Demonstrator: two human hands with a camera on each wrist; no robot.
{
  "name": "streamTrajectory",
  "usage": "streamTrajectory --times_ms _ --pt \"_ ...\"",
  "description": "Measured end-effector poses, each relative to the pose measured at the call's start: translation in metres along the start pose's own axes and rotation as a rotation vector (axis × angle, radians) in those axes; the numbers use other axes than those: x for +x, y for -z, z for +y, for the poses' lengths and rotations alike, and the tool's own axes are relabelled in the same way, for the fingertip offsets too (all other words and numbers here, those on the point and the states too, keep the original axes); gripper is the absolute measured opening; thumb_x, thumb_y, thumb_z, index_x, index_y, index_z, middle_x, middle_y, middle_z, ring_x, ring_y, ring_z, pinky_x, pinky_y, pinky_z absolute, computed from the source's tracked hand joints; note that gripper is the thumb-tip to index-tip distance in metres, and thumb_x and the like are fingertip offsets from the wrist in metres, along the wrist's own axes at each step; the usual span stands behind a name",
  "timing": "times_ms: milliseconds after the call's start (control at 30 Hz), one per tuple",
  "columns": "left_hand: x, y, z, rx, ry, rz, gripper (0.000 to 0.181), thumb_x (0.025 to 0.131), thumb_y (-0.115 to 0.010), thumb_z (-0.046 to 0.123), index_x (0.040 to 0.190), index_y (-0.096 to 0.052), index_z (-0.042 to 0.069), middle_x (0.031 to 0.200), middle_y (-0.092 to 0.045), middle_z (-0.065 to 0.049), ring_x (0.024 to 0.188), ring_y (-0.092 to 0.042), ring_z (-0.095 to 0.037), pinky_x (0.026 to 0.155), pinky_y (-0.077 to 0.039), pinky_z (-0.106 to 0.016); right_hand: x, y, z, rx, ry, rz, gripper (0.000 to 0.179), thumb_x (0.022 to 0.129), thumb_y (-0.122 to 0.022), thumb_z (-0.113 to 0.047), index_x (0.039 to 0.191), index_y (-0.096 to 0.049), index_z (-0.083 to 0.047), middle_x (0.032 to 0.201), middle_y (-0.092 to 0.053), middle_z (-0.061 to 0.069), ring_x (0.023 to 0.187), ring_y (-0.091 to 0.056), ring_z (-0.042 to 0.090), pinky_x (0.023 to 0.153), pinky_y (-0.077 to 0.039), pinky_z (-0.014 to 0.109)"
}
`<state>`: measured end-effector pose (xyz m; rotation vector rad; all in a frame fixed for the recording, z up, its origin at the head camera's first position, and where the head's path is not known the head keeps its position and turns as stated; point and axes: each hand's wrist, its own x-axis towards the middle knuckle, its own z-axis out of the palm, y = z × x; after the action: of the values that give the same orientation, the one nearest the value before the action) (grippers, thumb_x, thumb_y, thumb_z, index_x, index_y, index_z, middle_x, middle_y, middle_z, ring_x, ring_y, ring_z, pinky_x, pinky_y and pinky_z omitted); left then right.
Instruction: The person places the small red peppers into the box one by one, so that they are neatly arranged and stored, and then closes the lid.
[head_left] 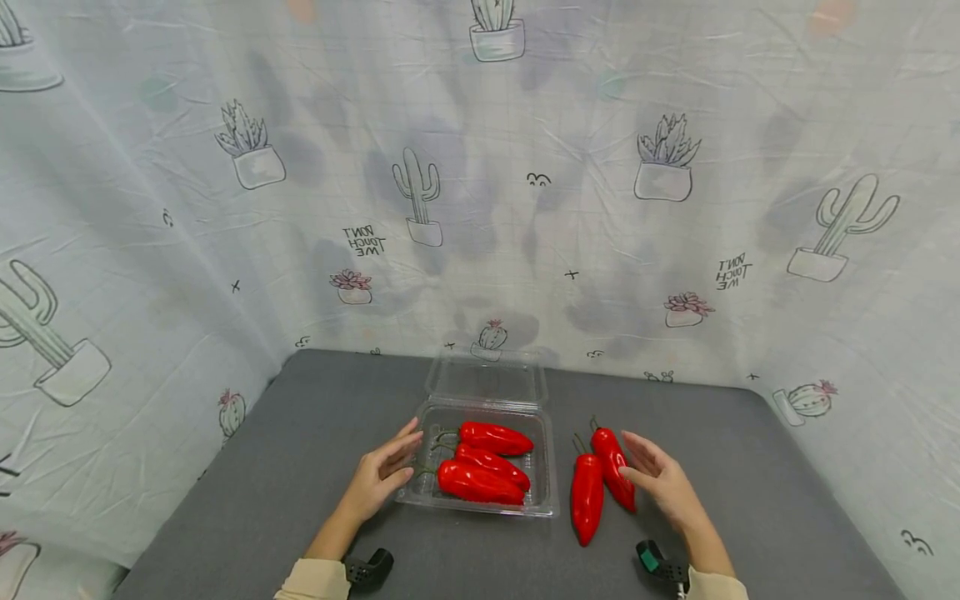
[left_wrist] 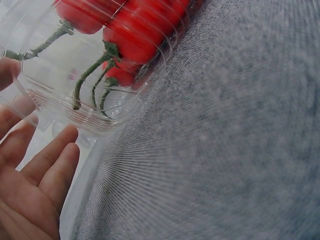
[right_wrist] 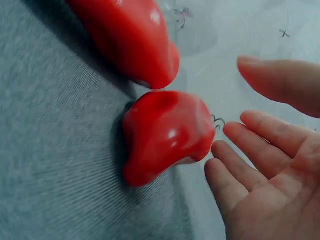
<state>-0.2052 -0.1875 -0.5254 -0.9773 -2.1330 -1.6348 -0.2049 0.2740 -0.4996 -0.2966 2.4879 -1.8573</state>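
A clear plastic clamshell container (head_left: 553,467) stands on the grey table, its lid (head_left: 487,379) tilted back. Three red peppers lie across it, the front pepper (head_left: 480,483) with its green stem to the left. My left hand (head_left: 378,475) is at the container's left side, fingers extended around the rim, as the left wrist view also shows. To the right of the container are two more red peppers, a left pepper (head_left: 587,500) and a right pepper (head_left: 613,468). Beside the right pepper is my right hand (head_left: 663,479), palm turned towards it, thumb and fingers spread with nothing between them.
The grey tabletop (head_left: 315,433) spreads out on both sides of the container. A pale cloth backdrop (head_left: 480,250) printed with cacti rises behind the table and along its sides. Dark wrist cameras, such as the left one (head_left: 370,569), sit below each hand.
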Motion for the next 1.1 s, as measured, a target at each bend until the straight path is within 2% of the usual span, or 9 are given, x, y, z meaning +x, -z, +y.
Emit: streamTrajectory --times_ms 167,233,500,633,700,767,867,933,1100 --pt "0.0 0.0 0.0 0.005 -0.001 0.003 0.045 0.087 -0.057 -0.01 0.13 -0.045 -0.017 0.142 -0.032 -0.038 0.125 -0.052 -0.027 0.099 -0.042 -0.019 0.001 -0.002 0.004 -0.044 -0.057 -0.029 0.068 0.086 -0.067 -0.011 0.143 -0.033 0.005 0.15 -0.031 0.026 0.137 -0.034 0.032 0.092 -0.038 0.005" --pt "-0.001 0.0 0.0 0.006 0.0 0.005 0.045 0.087 -0.057 -0.01 0.13 -0.046 -0.017 0.142 -0.033 -0.038 0.125 -0.052 -0.027 0.099 -0.042 -0.018 0.002 -0.004 0.005 -0.044 -0.07 -0.032 0.069 0.086 -0.068 -0.01 0.143 -0.033 0.005 0.15 -0.031 0.026 0.137 -0.028 0.042 0.091 -0.037 0.005" --pt "-0.001 -0.001 -0.001 0.006 0.0 0.003 0.046 0.086 -0.057 -0.011 0.13 -0.046 -0.016 0.142 -0.032 -0.037 0.123 -0.052 -0.033 0.099 -0.042 -0.019 0.004 -0.008 0.009 -0.032 -0.075 -0.032 0.07 0.085 -0.068 -0.008 0.144 -0.032 0.005 0.149 -0.031 0.027 0.137 -0.029 0.04 0.09 -0.036 0.004" --pt "-0.001 0.0 -0.002 0.006 0.014 0.0 0.046 0.087 -0.057 -0.01 0.131 -0.046 -0.015 0.143 -0.032 -0.036 0.124 -0.052 -0.033 0.098 -0.043 -0.02 0.003 -0.009 0.011 -0.043 -0.073 -0.03 0.071 0.084 -0.07 -0.008 0.143 -0.033 0.004 0.148 -0.034 0.027 0.131 -0.042 0.019 0.09 -0.037 0.005" --pt "-0.001 0.0 -0.002 0.009 0.025 -0.004 0.046 0.087 -0.057 -0.009 0.132 -0.045 -0.014 0.144 -0.032 -0.036 0.124 -0.052 -0.032 0.098 -0.044 -0.02 0.003 -0.01 0.012 -0.054 -0.077 -0.024 0.072 0.084 -0.07 -0.008 0.144 -0.033 0.004 0.147 -0.035 0.027 0.128 -0.044 0.013 0.09 -0.038 0.006" --pt "-0.001 0.0 -0.002 0.012 0.034 -0.006 0.047 0.088 -0.057 -0.008 0.133 -0.045 -0.013 0.145 -0.032 -0.035 0.125 -0.051 -0.032 0.097 -0.045 -0.021 0.002 -0.01 0.011 -0.066 -0.081 -0.018 0.072 0.084 -0.07 -0.008 0.144 -0.032 0.004 0.147 -0.036 0.027 0.128 -0.045 0.017 0.089 -0.039 0.006" --pt "-0.001 0.0 -0.003 0.015 0.033 -0.009 0.047 0.088 -0.056 -0.009 0.132 -0.045 -0.014 0.145 -0.031 -0.035 0.125 -0.051 -0.032 0.097 -0.045 -0.022 0.002 -0.01 0.01 -0.083 -0.083 -0.001 0.071 0.084 -0.069 -0.008 0.144 -0.032 0.004 0.145 -0.037 0.029 0.13 -0.042 0.034 0.087 -0.042 0.008" --pt "-0.001 0.0 -0.004 0.013 0.029 -0.01 0.047 0.087 -0.056 -0.009 0.132 -0.045 -0.015 0.144 -0.031 -0.036 0.125 -0.051 -0.033 0.098 -0.045 -0.022 0.002 -0.01 0.01 -0.092 -0.084 0.007 0.071 0.085 -0.069 -0.008 0.144 -0.032 0.005 0.144 -0.038 0.029 0.13 -0.041 0.04 0.085 -0.043 0.009" --pt "-0.001 0.0 -0.004 0.006 0.021 -0.01 0.047 0.087 -0.056 -0.01 0.133 -0.044 -0.014 0.144 -0.03 -0.037 0.125 -0.051 -0.034 0.098 -0.045 -0.022 0.002 -0.01 0.01 -0.078 -0.097 0.032 0.069 0.085 -0.069 -0.007 0.144 -0.034 0.003 0.143 -0.041 0.028 0.127 -0.045 0.033 0.083 -0.046 0.01"
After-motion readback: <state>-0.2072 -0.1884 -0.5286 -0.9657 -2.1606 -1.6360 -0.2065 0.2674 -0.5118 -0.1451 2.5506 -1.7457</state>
